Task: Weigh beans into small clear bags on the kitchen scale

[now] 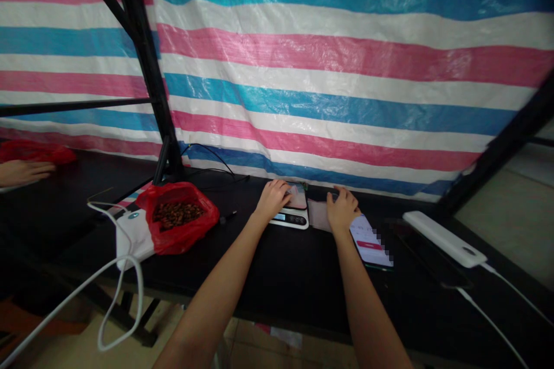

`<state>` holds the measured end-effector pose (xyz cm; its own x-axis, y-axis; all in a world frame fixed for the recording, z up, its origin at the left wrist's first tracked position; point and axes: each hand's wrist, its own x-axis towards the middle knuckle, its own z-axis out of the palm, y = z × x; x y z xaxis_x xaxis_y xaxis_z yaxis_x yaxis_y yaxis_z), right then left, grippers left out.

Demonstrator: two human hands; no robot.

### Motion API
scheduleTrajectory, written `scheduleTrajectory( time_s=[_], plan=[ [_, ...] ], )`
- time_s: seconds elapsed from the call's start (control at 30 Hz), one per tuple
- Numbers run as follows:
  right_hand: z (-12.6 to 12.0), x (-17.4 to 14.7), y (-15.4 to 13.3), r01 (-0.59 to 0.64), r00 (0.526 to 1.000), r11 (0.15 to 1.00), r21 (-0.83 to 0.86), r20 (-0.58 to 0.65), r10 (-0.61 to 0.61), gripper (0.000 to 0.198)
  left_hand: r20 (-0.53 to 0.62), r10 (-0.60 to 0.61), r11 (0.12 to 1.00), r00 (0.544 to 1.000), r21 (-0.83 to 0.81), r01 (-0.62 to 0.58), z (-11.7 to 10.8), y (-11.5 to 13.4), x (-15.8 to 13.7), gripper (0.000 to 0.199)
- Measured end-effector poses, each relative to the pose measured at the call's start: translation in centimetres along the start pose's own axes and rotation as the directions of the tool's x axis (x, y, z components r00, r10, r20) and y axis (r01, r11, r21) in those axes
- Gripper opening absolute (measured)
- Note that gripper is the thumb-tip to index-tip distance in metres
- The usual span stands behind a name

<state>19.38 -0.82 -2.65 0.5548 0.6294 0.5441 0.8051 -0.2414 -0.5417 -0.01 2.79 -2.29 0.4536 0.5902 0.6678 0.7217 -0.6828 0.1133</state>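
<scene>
A small white kitchen scale (298, 226) with a lit display and a row of buttons stands near the back of the black table. My left hand (272, 200) is over its left side, fingers bent and close together at the platform; whatever lies between the fingertips is too small to make out. Just right of the scale lies a flat greyish-pink sheet or pouch (318, 214). My right hand (343, 209) rests over that piece's right edge, its fingers apart, beside the top end of a phone (372, 243) with a bright screen.
To the left, a red plastic bag (190, 236) of brown beans or nuts (177, 214) overlaps a white box (132, 236) with a white cable. A white power bank (445, 239) and dark phone (426, 253) lie right. Another person's hand (28, 173) is far left. Striped sheeting (329, 92) hangs behind.
</scene>
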Motion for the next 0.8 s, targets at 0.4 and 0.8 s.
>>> scheduleTrajectory(
  time_s=[0.4, 0.8],
  plan=[
    [1.6, -1.2, -2.4, 0.013, 0.881, 0.562, 0.827, 0.256, -0.397, 0.037, -0.163, -0.258, 0.899, 0.952, -0.401, 0.175, -1.3, 2.7, 0.8, 0.032],
    [0.6, -1.4, -3.4, -0.126, 0.922, 0.445, 0.887, 0.270, -0.276, 0.029, -0.063, -0.400, 0.780, 0.914, -0.547, 0.304, -0.4, 2.9, 0.8, 0.033]
  ],
)
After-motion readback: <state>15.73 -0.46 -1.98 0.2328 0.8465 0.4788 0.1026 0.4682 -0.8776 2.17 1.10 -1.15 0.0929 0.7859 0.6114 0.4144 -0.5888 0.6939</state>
